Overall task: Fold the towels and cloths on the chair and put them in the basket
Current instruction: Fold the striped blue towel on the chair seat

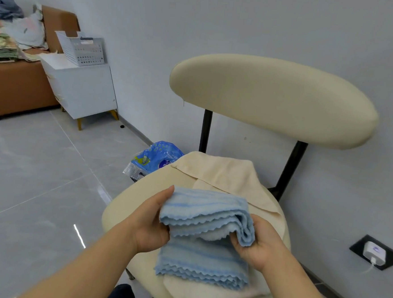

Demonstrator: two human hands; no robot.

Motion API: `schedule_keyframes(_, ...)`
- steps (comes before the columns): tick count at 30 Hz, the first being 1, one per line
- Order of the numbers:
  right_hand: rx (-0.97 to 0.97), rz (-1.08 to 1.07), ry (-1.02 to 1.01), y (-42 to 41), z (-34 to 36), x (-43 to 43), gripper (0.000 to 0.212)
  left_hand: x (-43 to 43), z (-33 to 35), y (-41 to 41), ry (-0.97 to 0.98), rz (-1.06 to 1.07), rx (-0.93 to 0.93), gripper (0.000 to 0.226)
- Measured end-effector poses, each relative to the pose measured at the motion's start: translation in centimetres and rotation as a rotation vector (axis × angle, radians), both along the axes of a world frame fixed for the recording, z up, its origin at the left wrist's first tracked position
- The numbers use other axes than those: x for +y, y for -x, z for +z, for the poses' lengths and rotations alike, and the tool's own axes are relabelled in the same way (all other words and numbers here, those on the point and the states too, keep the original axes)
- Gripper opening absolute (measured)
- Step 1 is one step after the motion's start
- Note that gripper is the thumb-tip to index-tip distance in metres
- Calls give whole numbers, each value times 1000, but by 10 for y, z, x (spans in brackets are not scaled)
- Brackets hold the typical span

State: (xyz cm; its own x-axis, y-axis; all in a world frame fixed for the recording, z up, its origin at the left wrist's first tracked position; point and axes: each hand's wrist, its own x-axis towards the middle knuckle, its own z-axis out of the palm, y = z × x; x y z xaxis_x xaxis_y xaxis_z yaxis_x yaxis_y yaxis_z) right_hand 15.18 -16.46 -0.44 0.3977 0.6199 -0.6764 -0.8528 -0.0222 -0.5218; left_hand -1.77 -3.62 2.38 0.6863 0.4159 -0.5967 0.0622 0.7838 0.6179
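Over the chair (pixel 119 209), the left hand (pixel 153 225) and right hand (pixel 263 244) are pinching the blue cloth (pixel 205 210) in curled fingers; squaring its scalloped edges first is probably worth doing.

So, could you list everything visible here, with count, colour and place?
chair: 1, cream, black frame, centre
blue cloth: 1, light blue, above the seat, in both hands
cream towel: at least 1, cream, on the seat
basket: 1, white, on the cabinet
cabinet: 1, white, beside the sofa
sofa: 1, brown, far left
laundry pile: 1, mixed, on the sofa
packet: 1, blue, on the floor, left of chair
charger: 1, white, lower right
left hand: 1, grips cloth's left end
right hand: 1, grips cloth's right end
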Motion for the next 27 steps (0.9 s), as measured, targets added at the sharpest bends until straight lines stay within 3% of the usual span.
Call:
schedule_keyframes(5,-85,98,-19,3,6,-6,51,4,-5,0,15,-41,26,51)
schedule_keyframes(11,-227,176,83,3,9,-5,34,5,-6,0,-55,-88,178,13)
schedule_keyframes(15,-322,210,86,3,6,-12,17,3,-1,7,-210,-71,352,12)
schedule_keyframes(19,-206,324,101,21,2,-16,27,-8,-7,7,-491,-113,531,28)
schedule_keyframes(22,-154,324,17,22,7,-9,33,-8,-7,5,-594,-55,496,40)
schedule_keyframes(25,-4,294,-124,18,18,-1,40,-6,3,0,-590,33,428,24)
schedule_keyframes(27,106,246,-259,12,22,5,65,-6,12,-4,-456,86,345,18)
